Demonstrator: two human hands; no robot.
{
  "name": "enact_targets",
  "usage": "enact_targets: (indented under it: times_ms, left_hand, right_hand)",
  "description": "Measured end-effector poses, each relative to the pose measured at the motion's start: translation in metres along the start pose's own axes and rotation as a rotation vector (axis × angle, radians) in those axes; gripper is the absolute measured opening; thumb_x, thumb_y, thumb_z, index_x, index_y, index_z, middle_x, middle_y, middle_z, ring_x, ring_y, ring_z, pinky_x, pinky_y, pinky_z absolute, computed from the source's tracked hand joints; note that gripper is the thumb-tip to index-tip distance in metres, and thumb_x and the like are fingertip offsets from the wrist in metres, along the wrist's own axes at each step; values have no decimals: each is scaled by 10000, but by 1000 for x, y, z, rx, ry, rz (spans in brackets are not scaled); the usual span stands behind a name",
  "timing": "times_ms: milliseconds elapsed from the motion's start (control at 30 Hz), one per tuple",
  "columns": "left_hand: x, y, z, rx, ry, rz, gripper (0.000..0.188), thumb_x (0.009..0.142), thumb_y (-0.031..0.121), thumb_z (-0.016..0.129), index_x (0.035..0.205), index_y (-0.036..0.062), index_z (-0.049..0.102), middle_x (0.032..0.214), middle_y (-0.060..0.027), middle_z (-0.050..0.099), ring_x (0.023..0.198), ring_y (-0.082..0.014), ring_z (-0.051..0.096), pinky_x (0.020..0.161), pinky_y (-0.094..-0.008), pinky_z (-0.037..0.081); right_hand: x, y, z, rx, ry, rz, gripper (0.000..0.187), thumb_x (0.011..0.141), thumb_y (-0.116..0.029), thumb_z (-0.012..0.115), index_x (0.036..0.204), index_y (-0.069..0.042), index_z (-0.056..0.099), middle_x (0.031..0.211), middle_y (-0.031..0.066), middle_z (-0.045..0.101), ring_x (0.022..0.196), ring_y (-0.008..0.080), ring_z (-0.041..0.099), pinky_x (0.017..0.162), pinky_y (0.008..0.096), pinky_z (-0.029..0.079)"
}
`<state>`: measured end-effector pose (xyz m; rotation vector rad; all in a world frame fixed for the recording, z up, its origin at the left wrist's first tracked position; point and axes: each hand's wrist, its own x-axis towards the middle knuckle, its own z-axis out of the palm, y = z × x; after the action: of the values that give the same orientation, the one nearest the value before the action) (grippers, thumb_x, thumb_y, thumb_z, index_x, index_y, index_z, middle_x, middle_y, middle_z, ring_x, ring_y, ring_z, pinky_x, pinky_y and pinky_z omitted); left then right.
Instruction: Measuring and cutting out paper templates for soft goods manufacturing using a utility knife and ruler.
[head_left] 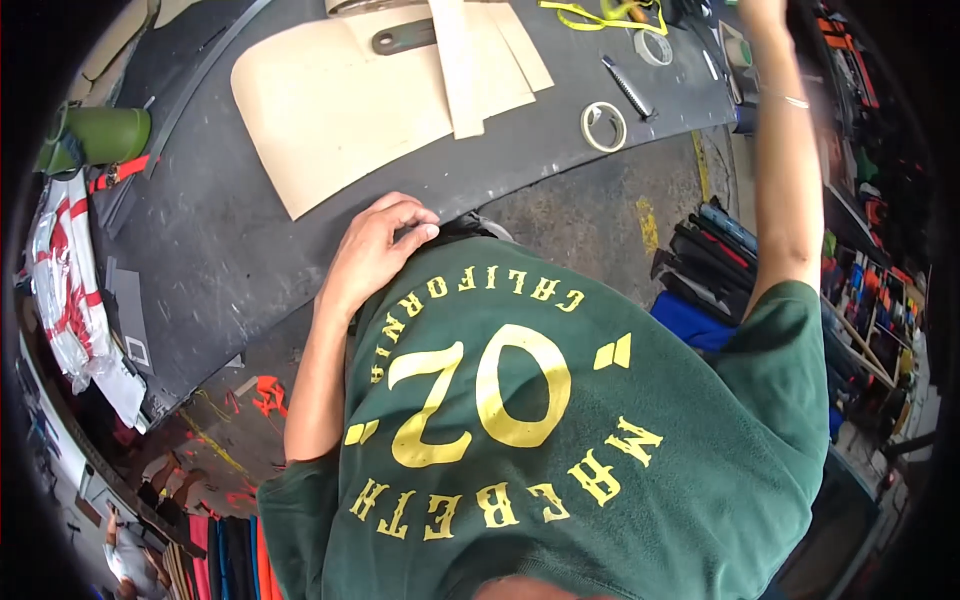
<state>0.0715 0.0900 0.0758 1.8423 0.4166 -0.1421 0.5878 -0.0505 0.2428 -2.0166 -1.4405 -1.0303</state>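
My left hand (385, 238) rests at the near edge of a dark worktable (220, 250), its fingers loosely bent, thumb apart and nothing held. My right arm reaches far to the upper right. Only part of my right hand (765, 10) shows at the top edge, and its fingers are out of sight. Beyond my left hand lie tan pattern sheets (330, 110), with a pale strip (455, 75) and a dark slotted tool (405, 37) on them. Nearer my right arm are a cutter knife (628, 88), a roll of masking tape (603, 127) and another tape roll (653, 47).
A yellow tape measure (600, 18) lies at the far side. At the left are a green roll (105, 135) and a plastic-wrapped red-and-white bundle (70, 280). Folded dark fabrics (705, 255) are stacked below my right arm. A person (130, 560) is at the lower left.
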Motion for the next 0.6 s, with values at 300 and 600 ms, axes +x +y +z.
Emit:
enact_targets:
  times_ms: [300,600]
  left_hand:
    - [107,30,57,483,641,-11,696,868,359,815,1374,-16,519,1237,-244,631,1129,-391,629,962,-445,514]
    - [187,34,68,501,564,-206,956,805,340,855,1515,20,300,1271,-233,620,1126,-400,635,963,-470,515]
  right_hand:
    - [-192,4,109,1,-795,519,504,875,-473,736,1061,-6,699,910,172,724,847,301,705,765,435,551]
    - [-254,3,9,309,-1208,605,620,762,-415,892,1147,-11,623,1076,161,696,1010,323,675,892,396,524]
